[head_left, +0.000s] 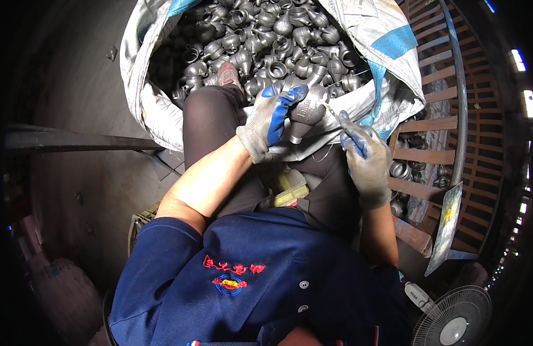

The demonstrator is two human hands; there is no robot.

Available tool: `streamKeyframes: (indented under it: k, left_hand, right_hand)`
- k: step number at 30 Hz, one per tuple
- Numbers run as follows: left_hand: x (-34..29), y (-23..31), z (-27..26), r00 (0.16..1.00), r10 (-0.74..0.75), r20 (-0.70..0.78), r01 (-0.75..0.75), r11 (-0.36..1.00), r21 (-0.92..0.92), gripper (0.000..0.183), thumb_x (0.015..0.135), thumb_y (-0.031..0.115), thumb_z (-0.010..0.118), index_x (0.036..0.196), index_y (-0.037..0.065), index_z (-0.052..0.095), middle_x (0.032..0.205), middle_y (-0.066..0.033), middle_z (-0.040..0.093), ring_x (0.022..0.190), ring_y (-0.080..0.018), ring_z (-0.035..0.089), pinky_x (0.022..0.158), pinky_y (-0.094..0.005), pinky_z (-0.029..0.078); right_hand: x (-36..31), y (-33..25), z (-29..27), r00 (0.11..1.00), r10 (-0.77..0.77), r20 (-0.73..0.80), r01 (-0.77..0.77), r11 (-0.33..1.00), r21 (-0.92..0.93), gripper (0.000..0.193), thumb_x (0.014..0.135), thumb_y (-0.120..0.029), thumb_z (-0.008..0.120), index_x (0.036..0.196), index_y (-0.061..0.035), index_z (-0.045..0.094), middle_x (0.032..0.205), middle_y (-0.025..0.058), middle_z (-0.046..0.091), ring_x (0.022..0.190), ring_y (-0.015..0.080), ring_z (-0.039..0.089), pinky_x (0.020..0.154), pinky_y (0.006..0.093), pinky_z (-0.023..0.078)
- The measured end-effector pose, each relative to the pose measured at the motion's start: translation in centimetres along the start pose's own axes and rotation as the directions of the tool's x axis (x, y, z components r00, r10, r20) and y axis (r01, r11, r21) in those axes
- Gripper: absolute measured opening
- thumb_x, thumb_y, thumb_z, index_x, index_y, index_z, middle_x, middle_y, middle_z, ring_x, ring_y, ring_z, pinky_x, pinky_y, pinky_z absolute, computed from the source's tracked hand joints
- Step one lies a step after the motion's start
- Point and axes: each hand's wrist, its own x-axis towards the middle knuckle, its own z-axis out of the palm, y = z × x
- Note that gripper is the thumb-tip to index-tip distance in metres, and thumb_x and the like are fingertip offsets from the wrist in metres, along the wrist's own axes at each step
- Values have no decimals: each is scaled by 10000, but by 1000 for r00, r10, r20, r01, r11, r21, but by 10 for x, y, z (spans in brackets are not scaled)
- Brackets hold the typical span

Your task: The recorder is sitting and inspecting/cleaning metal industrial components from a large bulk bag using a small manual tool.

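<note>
Our left grip [271,118] is clasping a grey bulbous casting [309,109] over the bulk sack's [402,95] near rim; our right grip [364,153], nearly closed, is seemingly pinching a thin tool [331,109], whose skidding could be jabbing us.

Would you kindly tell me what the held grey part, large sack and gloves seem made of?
Grey part: probably cast metal, dull finish, with raised marks on its surface.
Large sack: likely woven plastic, faintly shiny, creased in stiff folds.
Gloves: apparently grey knit, with smooth blue coating, perhaps rubber.
</note>
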Motion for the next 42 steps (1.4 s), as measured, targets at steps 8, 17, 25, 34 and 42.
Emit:
streamKeyframes:
  k: [8, 17, 25, 34, 42]
  left_hand:
    - [4, 10, -2, 981, -193, 3, 173, 872, -458, 376, 724, 138, 607, 1057, -28, 547, 989, -212, 585, 896, -341, 589, 786, -376, 473]
    - [0, -1, 9, 962, -271, 21, 261, 901, -347, 207, 867, 137, 488, 973, -9, 588, 923, -98, 615, 849, -205, 607, 761, -319, 477]
    - [5, 8, 11, 809, -538, 236, 477, 367, -798, 263, 899, 218, 484, 1032, 6, 563, 951, -95, 610, 861, -169, 604, 777, -292, 490]
    - [5, 12, 2, 912, -374, 171, 387, 639, -665, 275, 912, 230, 465, 1053, 14, 562, 970, -95, 608, 893, -172, 602, 796, -305, 491]
    - [8, 17, 3, 781, -507, 363, 464, 83, -882, 331, 749, 186, 634, 1044, 46, 580, 918, -133, 627, 835, -274, 620, 736, -341, 493]
  right_hand:
    - [-5, -11, -6, 997, 43, 57, -42, 999, -30, 258, 745, -7, 593, 995, -44, 643, 900, 145, 623, 800, 257, 612, 730, 312, 474]
    - [-2, -18, -8, 998, -4, 65, 20, 970, -241, 301, 684, 22, 616, 967, -76, 653, 919, 124, 621, 826, 297, 600, 737, 356, 475]
    - [2, -6, 1, 992, 124, 12, -125, 986, 109, 259, 749, -58, 615, 1005, -91, 635, 855, 131, 603, 730, 306, 595, 656, 365, 475]
    - [-1, -13, 2, 995, 96, 2, -96, 988, 120, 239, 757, -80, 626, 995, -94, 638, 830, 113, 593, 704, 279, 597, 633, 354, 476]
    - [-5, -6, 8, 995, -96, 6, 95, 979, -178, 265, 743, -90, 641, 1007, -114, 636, 814, 111, 580, 712, 269, 593, 620, 354, 475]
